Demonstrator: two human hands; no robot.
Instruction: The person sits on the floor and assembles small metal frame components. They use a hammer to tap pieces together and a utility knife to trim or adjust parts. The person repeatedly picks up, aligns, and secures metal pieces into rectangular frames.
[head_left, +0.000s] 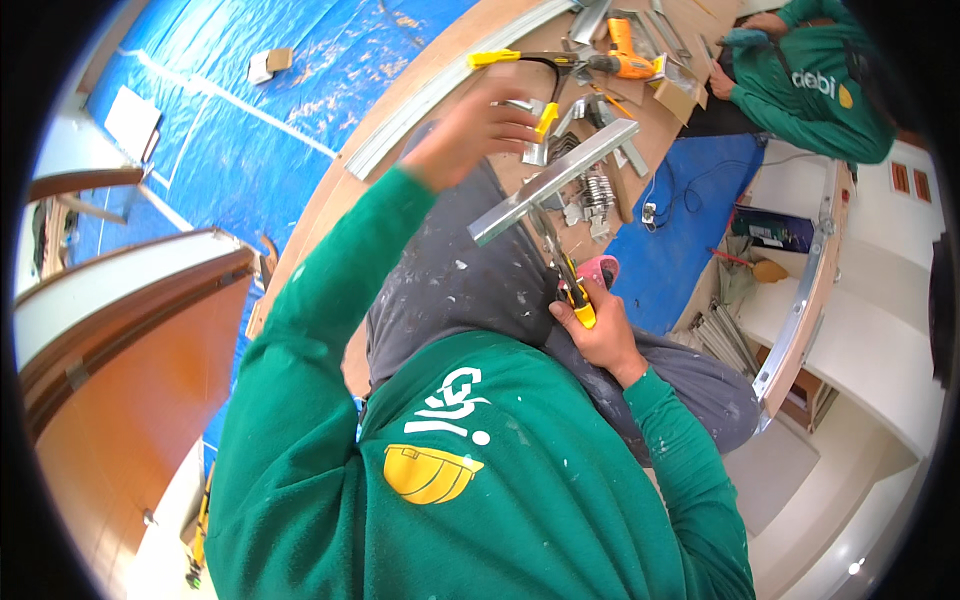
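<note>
My right hand (pixel 605 335) is closed around the yellow-and-black handles of a pair of tin snips (pixel 578 300). At the jaws of the snips, a short galvanized metal channel piece (pixel 555 182) is tilted above my lap. My left hand (pixel 478 130) is raised to the left of the channel, slightly blurred, fingers stretched out and nothing visible in it. Just past its fingertips lies a hand tool with long yellow grips (pixel 545 122) on the wooden board (pixel 445 85). A pink round object (pixel 598 268) sits beside the snips, partly hidden.
Metal offcuts (pixel 597 195), an orange drill (pixel 630 50) and a small cardboard box (pixel 680 92) lie on the board. A long metal profile (pixel 440 95) runs along its left side. Another person (pixel 810 90) works at the far right. Blue sheeting (pixel 220 90) covers the floor.
</note>
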